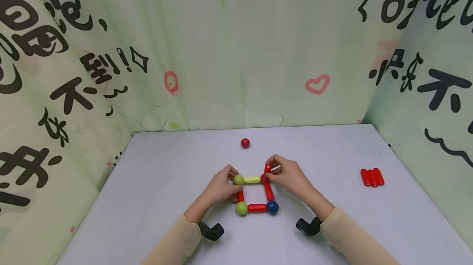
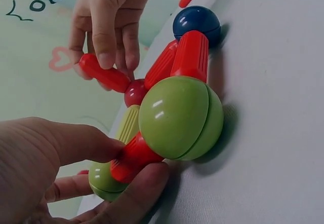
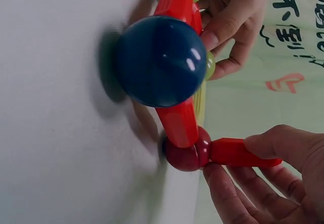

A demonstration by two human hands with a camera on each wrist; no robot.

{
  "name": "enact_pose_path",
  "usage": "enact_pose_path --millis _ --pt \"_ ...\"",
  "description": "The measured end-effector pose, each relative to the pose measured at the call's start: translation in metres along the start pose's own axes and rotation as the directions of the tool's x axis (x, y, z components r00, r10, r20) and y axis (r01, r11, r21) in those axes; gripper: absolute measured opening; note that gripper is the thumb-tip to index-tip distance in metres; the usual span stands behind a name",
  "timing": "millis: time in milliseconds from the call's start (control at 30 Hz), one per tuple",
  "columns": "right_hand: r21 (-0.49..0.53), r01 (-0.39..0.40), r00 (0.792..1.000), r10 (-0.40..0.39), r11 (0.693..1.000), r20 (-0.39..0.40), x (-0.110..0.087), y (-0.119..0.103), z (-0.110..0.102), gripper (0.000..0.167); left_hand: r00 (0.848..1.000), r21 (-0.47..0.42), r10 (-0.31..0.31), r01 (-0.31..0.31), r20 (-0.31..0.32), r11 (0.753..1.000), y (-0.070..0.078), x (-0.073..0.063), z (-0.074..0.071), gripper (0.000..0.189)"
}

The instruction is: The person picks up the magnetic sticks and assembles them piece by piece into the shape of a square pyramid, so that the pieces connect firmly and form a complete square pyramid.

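A square of ball-and-rod building pieces lies on the table. Its corners are two green balls point(image 1: 242, 208), a blue ball point(image 1: 272, 207) and a red ball point(image 3: 185, 155). Red rods point(image 1: 257, 208) form three sides and a yellow-green rod point(image 1: 252, 180) the far one. With thumb and fingers, my left hand point(image 1: 221, 185) pinches the left side's red rod point(image 2: 136, 158), between the green balls. An extra red rod point(image 3: 240, 153) stands up from the red ball, pinched by my right hand point(image 1: 290, 174); its lower end touches the ball.
Beyond the square a loose red ball point(image 1: 245, 143) lies on the white table point(image 1: 166, 154). Three red rods point(image 1: 372, 177) sit side by side at the right. A pale curtain point(image 1: 258, 51) with dark writing hangs behind and at both sides.
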State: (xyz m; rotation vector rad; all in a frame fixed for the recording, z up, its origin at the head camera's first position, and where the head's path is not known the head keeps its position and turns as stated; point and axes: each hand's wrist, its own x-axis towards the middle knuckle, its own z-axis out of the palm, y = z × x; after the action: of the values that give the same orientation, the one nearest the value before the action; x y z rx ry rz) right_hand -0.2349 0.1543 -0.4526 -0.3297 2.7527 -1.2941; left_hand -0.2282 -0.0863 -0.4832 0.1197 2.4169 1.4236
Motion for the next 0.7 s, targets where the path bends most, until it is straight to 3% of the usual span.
enact_pose_path --millis 200,467,700 --pt "-0.017 -0.011 1.000 0.011 1.000 -0.004 -0.0009 0.0005 0.0039 0.023 1.000 0.009 0.021 -0.021 -0.004 1.000 -0.0010 0.0002 0.0006 0.042" --pt "-0.046 0.009 1.000 -0.010 0.999 -0.007 -0.0003 -0.0005 0.0049 0.023 0.999 -0.074 0.029 -0.028 0.013 0.997 -0.0047 -0.0009 -0.0006 0.049" --pt "-0.066 0.025 1.000 -0.024 0.998 0.017 -0.0045 0.0055 -0.0019 0.036 0.999 -0.072 0.035 -0.033 0.022 0.997 -0.0058 -0.0007 0.0002 0.050"
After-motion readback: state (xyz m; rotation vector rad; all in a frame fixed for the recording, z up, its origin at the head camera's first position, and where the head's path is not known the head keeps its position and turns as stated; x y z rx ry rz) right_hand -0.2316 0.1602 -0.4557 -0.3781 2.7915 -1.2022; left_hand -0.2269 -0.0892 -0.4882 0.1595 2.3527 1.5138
